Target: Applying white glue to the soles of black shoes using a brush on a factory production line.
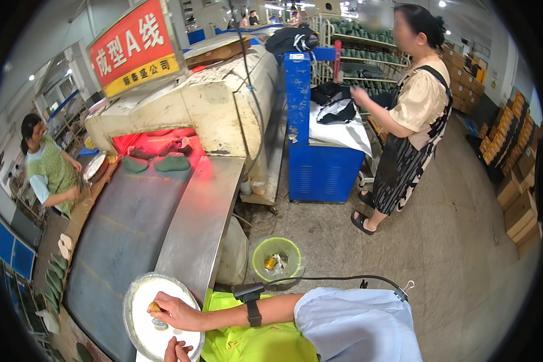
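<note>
My right hand point(180, 313) is closed around a small brush point(159, 323) with a yellowish handle. The bristles touch the white liquid in a round metal bowl point(130, 301). At the lower edge of the view, my left hand point(178, 350) is over the bowl's near side, partly cut off. Its fingers are bent and slightly apart, with nothing visible between them. Beside the bowl runs a dark conveyor belt point(123, 223), edged on the right by a metal ledge point(193, 232). Two dark green shoe-shaped pieces point(171, 163) lie at the belt's far end, by the red-lit machine opening.
A large cream machine point(169, 111) spans the far belt. A co-worker point(48, 169) stands at left; another person point(413, 120) stands at right by a blue cabinet point(326, 172). A green bin point(277, 244) is on the floor beyond my right arm. Cardboard boxes point(519, 205) line the right.
</note>
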The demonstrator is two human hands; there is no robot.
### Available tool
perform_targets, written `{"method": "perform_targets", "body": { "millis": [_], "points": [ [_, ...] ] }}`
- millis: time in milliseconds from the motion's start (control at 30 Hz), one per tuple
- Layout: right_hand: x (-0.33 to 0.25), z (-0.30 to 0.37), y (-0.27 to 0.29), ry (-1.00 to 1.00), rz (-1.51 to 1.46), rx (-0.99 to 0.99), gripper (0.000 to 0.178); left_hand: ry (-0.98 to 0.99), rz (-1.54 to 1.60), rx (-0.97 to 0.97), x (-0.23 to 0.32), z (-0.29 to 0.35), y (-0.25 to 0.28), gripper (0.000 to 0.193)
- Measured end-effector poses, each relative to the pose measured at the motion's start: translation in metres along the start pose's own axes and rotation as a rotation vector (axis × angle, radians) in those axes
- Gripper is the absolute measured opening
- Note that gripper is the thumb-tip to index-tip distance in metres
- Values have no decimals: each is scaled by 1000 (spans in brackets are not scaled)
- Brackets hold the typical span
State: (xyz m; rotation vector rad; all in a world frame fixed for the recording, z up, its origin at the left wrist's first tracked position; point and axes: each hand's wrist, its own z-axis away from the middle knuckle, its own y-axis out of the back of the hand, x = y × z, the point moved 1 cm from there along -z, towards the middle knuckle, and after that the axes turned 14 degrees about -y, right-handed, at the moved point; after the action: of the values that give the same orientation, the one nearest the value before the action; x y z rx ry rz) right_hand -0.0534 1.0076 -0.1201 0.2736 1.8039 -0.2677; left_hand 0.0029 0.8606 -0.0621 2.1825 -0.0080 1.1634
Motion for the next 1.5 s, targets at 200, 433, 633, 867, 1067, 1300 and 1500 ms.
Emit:
{"method": "perform_targets", "body": {
  "millis": [200,433,633,867,1067,1300,1500],
  "points": [
    [-20,-8,-13,16,-58,-78,12,60,-13,1,0,-6,19,29],
    [-11,-14,-9,74,-7,-56,13,137,35,-12,-19,-12,21,30],
    [-8,-15,-3,48,33,-42,11,107,14,-32,-34,-15,23,30],
    [-1,-9,-22,140,103,-116,18,108,-6,37,-40,2,37,31],
    [-6,-4,-27,292,143,-209,26,137,-34,80,-41,4,38,31],
    [-4,-7,-12,351,144,-146,23,73,-191,209,-49,-24,36,25],
    [-2,-8,-1,466,198,-46,28,-316,-379,166,-61,-59,28,20]
  ]
}}
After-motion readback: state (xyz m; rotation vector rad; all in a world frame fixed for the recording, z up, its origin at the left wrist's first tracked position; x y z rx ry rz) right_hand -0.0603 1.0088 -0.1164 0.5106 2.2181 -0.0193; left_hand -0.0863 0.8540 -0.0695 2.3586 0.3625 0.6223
